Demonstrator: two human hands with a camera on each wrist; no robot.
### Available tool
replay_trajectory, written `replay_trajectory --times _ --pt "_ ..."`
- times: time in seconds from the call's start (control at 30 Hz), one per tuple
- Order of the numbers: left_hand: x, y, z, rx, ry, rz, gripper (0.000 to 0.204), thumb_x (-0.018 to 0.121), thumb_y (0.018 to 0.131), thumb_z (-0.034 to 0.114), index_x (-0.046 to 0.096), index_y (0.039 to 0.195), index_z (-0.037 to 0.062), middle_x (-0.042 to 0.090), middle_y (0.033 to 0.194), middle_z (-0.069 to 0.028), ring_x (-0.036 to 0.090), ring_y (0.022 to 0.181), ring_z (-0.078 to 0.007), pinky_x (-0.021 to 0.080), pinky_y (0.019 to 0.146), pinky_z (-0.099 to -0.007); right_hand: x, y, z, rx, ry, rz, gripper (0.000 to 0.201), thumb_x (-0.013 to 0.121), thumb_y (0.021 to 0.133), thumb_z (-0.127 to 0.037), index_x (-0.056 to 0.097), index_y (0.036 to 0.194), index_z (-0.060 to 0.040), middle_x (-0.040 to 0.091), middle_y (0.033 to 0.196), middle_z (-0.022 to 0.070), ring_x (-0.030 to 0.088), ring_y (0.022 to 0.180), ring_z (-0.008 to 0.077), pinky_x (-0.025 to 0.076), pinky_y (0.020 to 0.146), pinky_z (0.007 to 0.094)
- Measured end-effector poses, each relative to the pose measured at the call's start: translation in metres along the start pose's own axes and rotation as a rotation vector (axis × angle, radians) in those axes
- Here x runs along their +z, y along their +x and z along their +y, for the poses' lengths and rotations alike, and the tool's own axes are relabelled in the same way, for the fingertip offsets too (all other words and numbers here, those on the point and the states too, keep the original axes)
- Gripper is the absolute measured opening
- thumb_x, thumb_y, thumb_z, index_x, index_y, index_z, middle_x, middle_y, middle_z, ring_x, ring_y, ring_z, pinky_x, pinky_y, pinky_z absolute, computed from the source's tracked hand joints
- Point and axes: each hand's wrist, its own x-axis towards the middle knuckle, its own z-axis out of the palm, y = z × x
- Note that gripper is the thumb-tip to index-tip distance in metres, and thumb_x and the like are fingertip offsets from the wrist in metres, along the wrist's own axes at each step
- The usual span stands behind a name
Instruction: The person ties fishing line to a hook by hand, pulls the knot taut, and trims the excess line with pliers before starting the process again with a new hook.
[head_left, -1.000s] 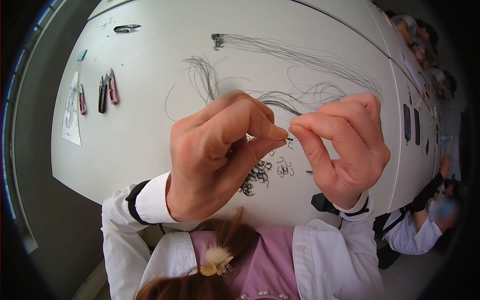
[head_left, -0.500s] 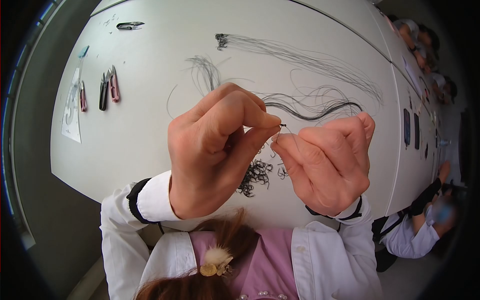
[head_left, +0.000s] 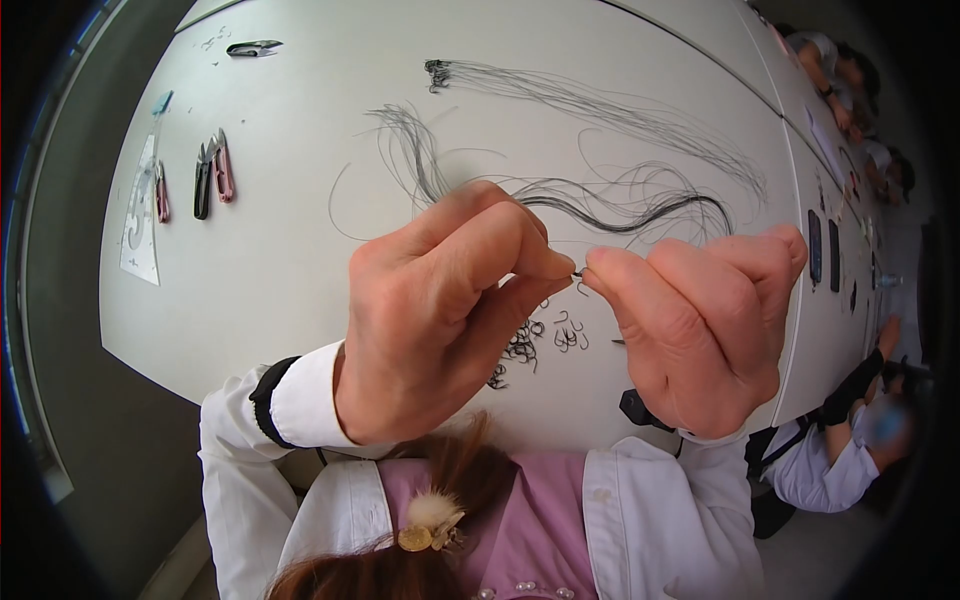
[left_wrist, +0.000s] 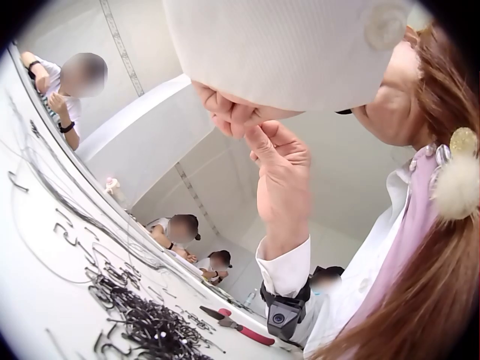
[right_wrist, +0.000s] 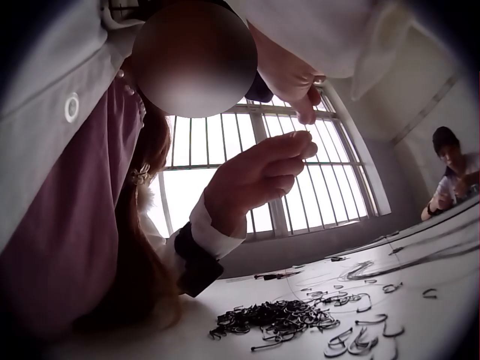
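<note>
My left hand (head_left: 440, 310) pinches a tiny dark piece, seemingly a fishing hook's shank (head_left: 577, 273), between thumb and forefinger; most of it is hidden. Close against it, the thumb and forefinger of my right hand (head_left: 700, 335) pinch thin fishing line, barely visible at the tips. Both hands are raised over the table, fingertips almost meeting. Below them lies a pile of black fishing hooks (right_wrist: 277, 321), with several loose hooks (head_left: 570, 332) beside it. Beyond the hands, a bundle of dark fishing line (head_left: 620, 225) curves across the table.
Hooks with long lines (head_left: 437, 75) lie at the back. At left are thread snips (head_left: 203, 180), more snips (head_left: 255, 48) and a clear set square (head_left: 140, 225). Red-handled cutters (left_wrist: 244, 328) rest near the hook pile. Phones (head_left: 815, 245) lie right; other people sit beyond.
My right hand dropped lower with line curving from the left fingertips, then rose to the right, back beside them. The left hand shifted slightly and keeps its pinch.
</note>
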Motion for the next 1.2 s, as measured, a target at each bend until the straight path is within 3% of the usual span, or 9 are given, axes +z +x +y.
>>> replay_trajectory --times 0.2,0.4,0.5,0.57,0.67,0.7,0.9,1.0,1.2 --pt "0.000 0.000 0.003 -0.034 -0.033 -0.027 0.013 0.067 0.072 -0.009 0.058 0.075 -0.0001 0.055 0.077 -0.0063 0.046 0.058 -0.0091 0.036 0.051 -0.0224 0.002 0.001 0.006 0.015 0.046 -0.019 0.026 0.076 0.057 -0.012 0.068 0.081 -0.0044 0.056 0.076 0.0013 0.045 0.063 0.0180 0.031 0.057 0.0314" --pt "-0.002 0.000 0.004 -0.048 -0.064 -0.028 0.013 0.067 0.072 -0.010 0.059 0.075 0.0000 0.056 0.077 -0.0064 0.048 0.058 -0.0091 0.036 0.052 -0.0220 0.003 0.006 0.004 0.184 0.137 -0.076 0.019 0.075 0.059 -0.005 0.068 0.077 -0.0040 0.056 0.071 0.0029 0.046 0.064 0.0187 0.035 0.059 0.0301" --pt "-0.004 0.000 0.003 -0.050 -0.078 -0.035 0.012 0.066 0.073 -0.010 0.059 0.075 -0.0004 0.056 0.078 -0.0068 0.048 0.060 -0.0089 0.037 0.053 -0.0215 0.006 0.005 0.005 0.276 0.260 -0.142 0.015 0.074 0.061 -0.002 0.067 0.075 -0.0033 0.058 0.072 0.0038 0.047 0.064 0.0188 0.037 0.060 0.0285" --pt "-0.004 0.000 0.003 -0.043 -0.077 -0.037 0.011 0.065 0.074 -0.010 0.059 0.076 -0.0008 0.056 0.079 -0.0069 0.048 0.060 -0.0086 0.037 0.054 -0.0212 0.008 0.005 0.005 0.479 0.490 -0.249 0.014 0.073 0.062 -0.001 0.066 0.074 -0.0029 0.059 0.072 0.0041 0.047 0.064 0.0183 0.037 0.060 0.0273" --pt "-0.005 -0.001 0.005 -0.127 -0.112 -0.001 0.010 0.063 0.076 -0.010 0.058 0.077 -0.0017 0.055 0.081 -0.0071 0.048 0.062 -0.0081 0.038 0.055 -0.0207 0.019 0.000 0.001 0.604 0.681 -0.183 0.013 0.074 0.062 -0.006 0.064 0.070 -0.0081 0.057 0.068 -0.0019 0.046 0.061 0.0153 0.032 0.060 0.0269" --pt "-0.005 0.000 0.004 -0.136 -0.113 0.022 0.009 0.063 0.077 -0.010 0.058 0.077 -0.0021 0.055 0.081 -0.0070 0.047 0.062 -0.0078 0.038 0.055 -0.0206 0.021 -0.001 0.000 0.600 0.683 -0.184 0.013 0.074 0.062 -0.006 0.064 0.070 -0.0081 0.057 0.068 -0.0019 0.046 0.061 0.0153 0.032 0.060 0.0269" --pt "-0.003 0.000 0.000 -0.081 -0.055 0.091 0.009 0.063 0.076 -0.010 0.058 0.077 -0.0022 0.055 0.079 -0.0061 0.046 0.061 -0.0077 0.036 0.053 -0.0213 0.014 -0.005 -0.011 0.083 0.089 -0.086 0.027 0.073 0.051 -0.003 0.068 0.077 -0.0055 0.053 0.076 -0.0011 0.044 0.064 0.0155 0.029 0.063 0.0331" --pt "-0.003 0.001 0.000 -0.023 0.007 0.100 0.010 0.063 0.075 -0.010 0.058 0.076 -0.0018 0.055 0.076 -0.0062 0.046 0.060 -0.0085 0.036 0.052 -0.0218 0.004 0.000 -0.018 0.025 -0.063 -0.154 0.028 0.069 0.050 -0.003 0.069 0.078 -0.0070 0.053 0.078 -0.0022 0.044 0.065 0.0149 0.029 0.064 0.0346" --pt "0.001 -0.001 -0.002 0.050 0.057 0.118 0.012 0.065 0.071 -0.010 0.059 0.075 -0.0012 0.055 0.074 -0.0073 0.049 0.058 -0.0109 0.037 0.051 -0.0222 0.001 0.000 -0.021 0.004 -0.118 -0.108 0.026 0.065 0.053 -0.004 0.069 0.078 -0.0080 0.054 0.079 -0.0023 0.044 0.064 0.0140 0.027 0.063 0.0346"
